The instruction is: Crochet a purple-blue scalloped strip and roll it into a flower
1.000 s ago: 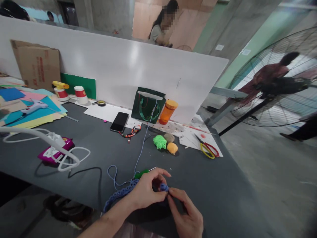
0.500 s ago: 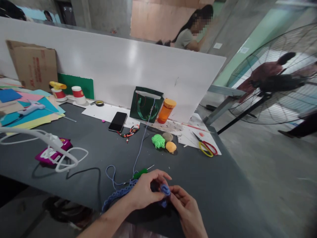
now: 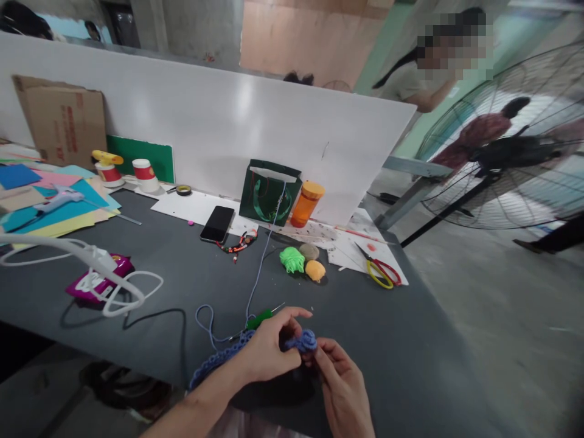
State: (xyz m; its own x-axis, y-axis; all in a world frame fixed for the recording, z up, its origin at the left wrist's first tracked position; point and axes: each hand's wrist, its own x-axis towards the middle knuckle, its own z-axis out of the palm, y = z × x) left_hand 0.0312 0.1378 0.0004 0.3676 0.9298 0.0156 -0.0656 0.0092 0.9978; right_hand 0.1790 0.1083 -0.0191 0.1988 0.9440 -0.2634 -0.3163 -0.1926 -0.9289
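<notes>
The left hand (image 3: 267, 350) and right hand (image 3: 342, 389) pinch a blue crocheted piece (image 3: 302, 342), nearly closed.

The dark grey table (image 3: 392, 340) carries a stack of coloured card sheets (image 3: 59, 207), a black smartphone (image 3: 217, 224) partly on a white paper sheet (image 3: 182, 207), a green yarn ball (image 3: 292, 260) beside a yellow-orange ball (image 3: 315, 271), and a magenta packet (image 3: 100, 280) under a white cable (image 3: 132, 292).
</notes>
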